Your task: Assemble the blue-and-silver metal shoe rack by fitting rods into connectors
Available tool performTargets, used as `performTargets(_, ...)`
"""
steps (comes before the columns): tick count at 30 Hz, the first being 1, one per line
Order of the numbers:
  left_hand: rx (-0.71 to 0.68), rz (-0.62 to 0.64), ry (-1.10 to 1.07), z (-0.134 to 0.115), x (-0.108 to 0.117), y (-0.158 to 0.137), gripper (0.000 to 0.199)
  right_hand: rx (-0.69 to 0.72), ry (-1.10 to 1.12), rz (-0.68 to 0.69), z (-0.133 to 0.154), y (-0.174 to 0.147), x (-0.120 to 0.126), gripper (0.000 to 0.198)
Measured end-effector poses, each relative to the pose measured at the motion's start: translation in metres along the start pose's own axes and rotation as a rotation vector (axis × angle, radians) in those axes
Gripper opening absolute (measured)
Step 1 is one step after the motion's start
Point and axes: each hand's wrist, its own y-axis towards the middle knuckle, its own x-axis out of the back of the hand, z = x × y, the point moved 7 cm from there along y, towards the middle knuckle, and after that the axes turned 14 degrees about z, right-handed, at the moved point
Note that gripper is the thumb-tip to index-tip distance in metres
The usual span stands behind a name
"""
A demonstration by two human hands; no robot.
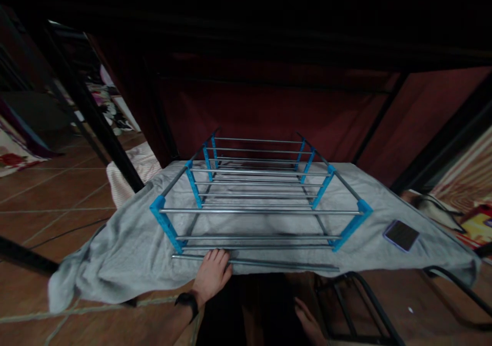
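A rack frame of thin metal tubes with blue plastic side joints [194, 187] lies across the grey cloth [123, 253], its near end towards me. In front of it, along the cloth's front edge, loose metal tubes [277, 265] lie side by side. My left hand [213, 271], with a dark band on the wrist, is closed over these tubes left of their middle; its fingertips are curled over them. Low beside my leg is my right hand [305, 318], apart from the rack. Shadow and the dark clothing hide most of its fingers.
A phone-like flat device [402, 235] lies on the cloth to the right. Black metal chair frames [359, 305] stand at lower right. Dark posts [88, 105] flank the covered surface, with a red panel [261, 110] behind. A striped cloth [132, 174] hangs at left above the tiled floor.
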Motion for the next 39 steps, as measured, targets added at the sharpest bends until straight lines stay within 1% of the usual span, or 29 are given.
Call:
performTargets(1,0.000,0.005,0.009,0.000,0.000,0.000,0.016,-0.005,0.006,0.008,-0.001,-0.004,-0.003,0.074)
performTargets(3,0.001,0.029,0.025,-0.002,0.001,0.000,0.017,0.039,-0.028,0.042,0.012,-0.012,-0.008,0.072)
performTargets(6,0.004,0.089,0.031,-0.004,0.003,0.001,0.018,0.172,-0.217,0.136,0.054,-0.019,-0.018,0.061)
performTargets(8,0.005,0.126,0.024,-0.006,0.004,0.002,0.019,0.213,-0.393,0.175,0.081,-0.023,-0.027,0.054)
performTargets(10,0.009,0.144,0.010,-0.006,0.006,0.002,0.019,0.211,-0.542,0.177,0.102,-0.025,-0.034,0.052)
performTargets(12,0.022,0.141,-0.003,-0.006,0.008,0.002,0.021,0.198,-0.633,0.152,0.117,-0.025,-0.040,0.051)
performTargets(17,0.054,0.118,0.005,-0.006,0.013,0.001,0.023,0.218,-0.711,0.142,0.138,-0.019,-0.056,0.052)
performTargets(22,0.056,0.117,-0.002,-0.006,0.015,0.001,0.023,0.208,-0.694,0.187,0.154,-0.005,-0.068,0.053)
performTargets(26,0.056,0.111,-0.014,-0.007,0.018,0.001,0.024,0.219,-0.572,0.201,0.161,0.004,-0.070,0.053)
performTargets(28,0.055,0.102,-0.016,-0.007,0.019,0.000,0.024,0.203,-0.497,0.196,0.154,0.005,-0.069,0.052)
performTargets(30,0.048,0.080,-0.014,-0.007,0.019,-0.001,0.024,0.162,-0.438,0.186,0.140,0.002,-0.067,0.049)
performTargets(34,0.021,0.023,-0.017,-0.003,0.015,-0.005,0.024,0.108,-0.347,0.093,0.111,-0.011,-0.053,0.045)
performTargets(36,0.006,0.014,-0.031,0.000,0.011,-0.007,0.025,0.129,-0.299,0.059,0.108,-0.018,-0.044,0.042)
performTargets(39,0.004,-0.005,-0.069,0.005,0.009,-0.012,0.027,0.215,-0.200,0.046,0.118,-0.025,-0.031,0.040)
